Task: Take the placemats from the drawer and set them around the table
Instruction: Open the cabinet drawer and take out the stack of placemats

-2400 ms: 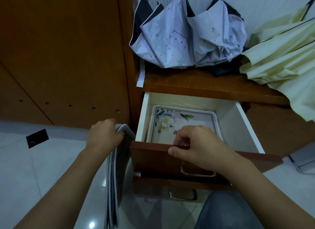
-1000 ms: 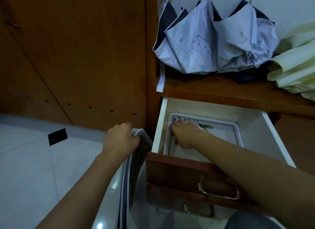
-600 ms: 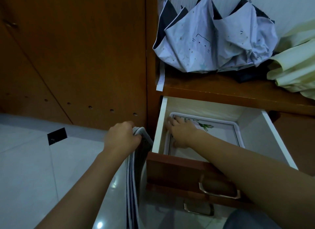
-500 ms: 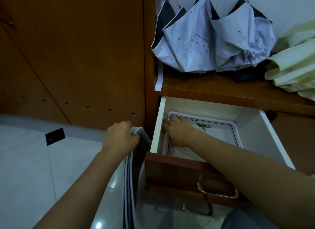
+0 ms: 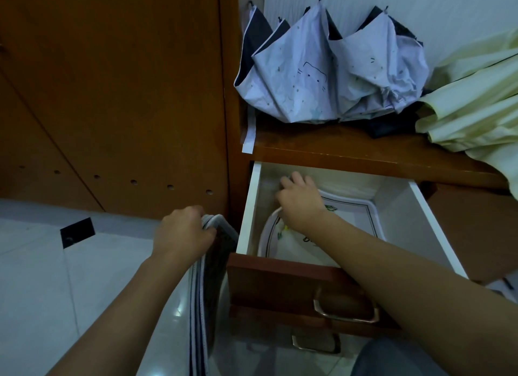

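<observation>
1. Hanging from the left hand point(image 5: 183, 232), low and left of centre in the frame, is a bundle of placemats point(image 5: 203, 286) already collected; the fingers are curled round the top edge, and the mats dangle edge-on toward the tiled floor point(image 5: 42, 277), just beside the drawer front.
2. Just right of that, the open drawer point(image 5: 426, 227) fills the middle of the frame, its metal handle point(image 5: 346, 309) low on the wooden front, with a second handle below it.
3. Inside the drawer lies a floral placemat point(image 5: 353, 216); its near-left corner is curled up off the drawer bottom.
4. The right hand point(image 5: 301, 204) reaches in at the drawer's far-left corner, fingers bent round that lifted edge; how firm the grip is I cannot tell.
5. The step in hand looks like the collecting stage: peeling this mat out to join the bundle.
6. Next, I judge, it must be drawn up clear of the drawer wall without creasing, then passed to the other hand.
7. Farther back, on the wooden surface point(image 5: 350, 154) above the drawer, a pale blue umbrella point(image 5: 322, 75) and a cream umbrella point(image 5: 476, 103) lie folded.
</observation>
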Demonstrator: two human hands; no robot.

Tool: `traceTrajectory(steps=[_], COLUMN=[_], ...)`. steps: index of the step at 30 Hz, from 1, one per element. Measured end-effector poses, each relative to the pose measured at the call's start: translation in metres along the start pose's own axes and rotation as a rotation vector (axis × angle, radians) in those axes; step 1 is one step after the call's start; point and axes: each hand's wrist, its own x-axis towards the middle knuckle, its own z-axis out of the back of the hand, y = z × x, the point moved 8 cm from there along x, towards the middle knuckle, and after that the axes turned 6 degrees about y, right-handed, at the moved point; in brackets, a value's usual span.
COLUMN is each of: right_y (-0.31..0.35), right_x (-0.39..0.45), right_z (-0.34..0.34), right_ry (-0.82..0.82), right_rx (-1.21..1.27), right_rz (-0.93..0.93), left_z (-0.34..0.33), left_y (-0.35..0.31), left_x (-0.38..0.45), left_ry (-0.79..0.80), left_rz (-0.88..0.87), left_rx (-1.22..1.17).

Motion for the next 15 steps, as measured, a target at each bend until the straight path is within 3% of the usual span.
traceTrajectory(steps=[8,15], right_y=[-0.011,-0.026], right_x=[-0.034,-0.065], right_z=[0.03,0.085], right_ry=[-0.089,-0.408], right_rx=[0.001,0.046], right_rz=[0.022,0.036], left_z=[0.006,0.015], left_y=[0.001,-0.008], left_x=[0.0,-0.002], left_ry=[-0.022,-0.064], left_rz=[0.011,-0.013], left_rx=[-0.003,-0.002])
